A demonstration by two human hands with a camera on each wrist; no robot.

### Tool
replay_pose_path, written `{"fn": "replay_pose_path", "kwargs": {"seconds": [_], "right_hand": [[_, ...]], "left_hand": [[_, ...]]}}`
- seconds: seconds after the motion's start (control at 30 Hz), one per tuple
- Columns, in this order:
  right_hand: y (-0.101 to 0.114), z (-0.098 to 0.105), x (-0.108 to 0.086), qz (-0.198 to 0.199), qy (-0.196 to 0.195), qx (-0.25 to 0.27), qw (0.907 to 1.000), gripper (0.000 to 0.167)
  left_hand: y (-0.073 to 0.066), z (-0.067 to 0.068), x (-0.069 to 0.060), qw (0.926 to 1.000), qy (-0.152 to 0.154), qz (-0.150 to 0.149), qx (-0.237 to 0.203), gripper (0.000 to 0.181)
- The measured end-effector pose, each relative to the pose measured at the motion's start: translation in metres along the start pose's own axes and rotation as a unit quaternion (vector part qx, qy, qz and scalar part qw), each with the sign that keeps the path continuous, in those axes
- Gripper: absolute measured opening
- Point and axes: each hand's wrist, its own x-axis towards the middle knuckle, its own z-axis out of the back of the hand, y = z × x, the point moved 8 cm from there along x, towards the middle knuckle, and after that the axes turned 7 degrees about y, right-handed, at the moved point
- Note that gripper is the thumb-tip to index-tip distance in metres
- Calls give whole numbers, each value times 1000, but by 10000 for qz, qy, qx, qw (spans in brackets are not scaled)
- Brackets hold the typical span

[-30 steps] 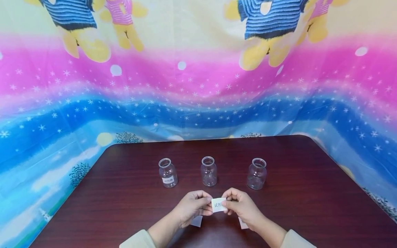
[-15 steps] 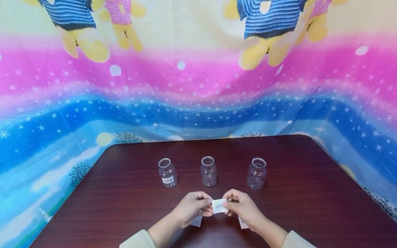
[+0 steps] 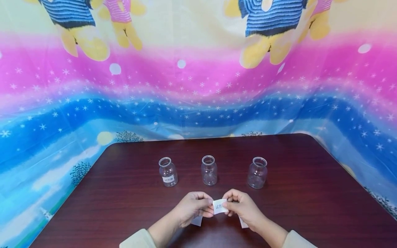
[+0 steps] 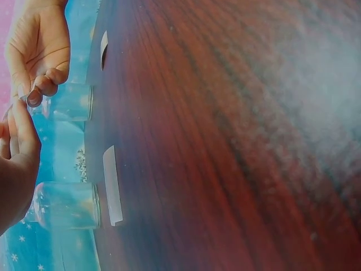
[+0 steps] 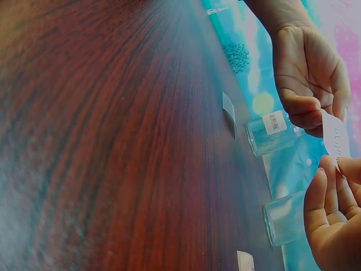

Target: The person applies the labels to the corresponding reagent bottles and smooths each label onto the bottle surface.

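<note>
Tiny shift, same two-handed pinch: label edges to the right

Head view first, and it's a game of tiny moves! The white printed label (image 3: pixel 218 206) has crept a sliver rightwards over the last second, while the hands have hardly budged. The left hand (image 3: pixel 193 208) pinches its left edge between thumb and fingers; the right hand (image 3: pixel 243 207) pinches the other end, its thumb covering part of the print. Beyond them, the labelled glass bottle (image 3: pixel 168 174), the middle glass bottle (image 3: pixel 209 172) and the right glass bottle (image 3: pixel 257 174) all stand upright on the dark wooden table (image 3: pixel 294 179), unmoved. What does it mean? I'd call it fine fingerwork rather than a new stage: the label is up in the fingers, touching no bottle.

Over to the left wrist: fingertips of both hands meet, but the label is almost edge-on there, so its face can't be read. The left white slip (image 4: pixel 113 186) and the right white slip (image 4: pixel 104 49) lie on the table, both apart from the hands.

Now the right wrist, the best look yet! The label spans the gap between the two pinches, print showing, and whether it has any backing on it, I cannot tell
</note>
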Motion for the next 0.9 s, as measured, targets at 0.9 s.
{"fn": "replay_pose_path", "kwargs": {"seconds": [0.9], "right_hand": [[-1,-7,0,-140,-230,-13,9996,24]], "left_hand": [[2,5,-2,9989,-300,110,351,16]]}}
